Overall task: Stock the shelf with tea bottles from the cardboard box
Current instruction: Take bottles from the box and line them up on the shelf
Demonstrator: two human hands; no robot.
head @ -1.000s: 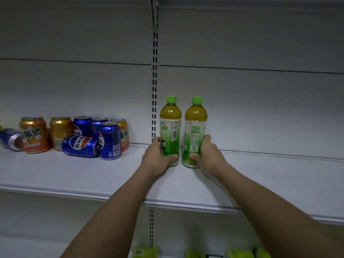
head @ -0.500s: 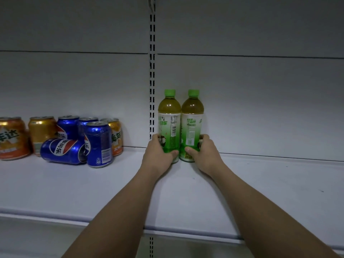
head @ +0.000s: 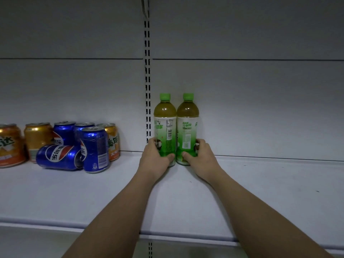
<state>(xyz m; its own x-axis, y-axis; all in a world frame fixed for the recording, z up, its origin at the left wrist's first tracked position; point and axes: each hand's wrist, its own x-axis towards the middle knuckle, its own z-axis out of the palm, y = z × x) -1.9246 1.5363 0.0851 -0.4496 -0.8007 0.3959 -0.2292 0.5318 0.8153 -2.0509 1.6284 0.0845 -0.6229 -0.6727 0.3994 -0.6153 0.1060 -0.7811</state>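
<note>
Slotted upright (head: 147,86): white, two columns of dark slots, runs vertically up the grey back panel (head: 242,90). 
Left of the upright, a cluster of cans: blue cola can (head: 95,149) standing nearest the front, another blue can (head: 59,157) on its side touching it. 
Behind these, two more blue cans (head: 64,132), upright. 
Orange cans: one (head: 111,140) closest to the upright, two (head: 37,138) farther left, the leftmost (head: 10,145) cut by the frame edge.

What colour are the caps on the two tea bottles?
Light green on both the left bottle's cap and the right bottle's cap, clearest in the head view.
</note>
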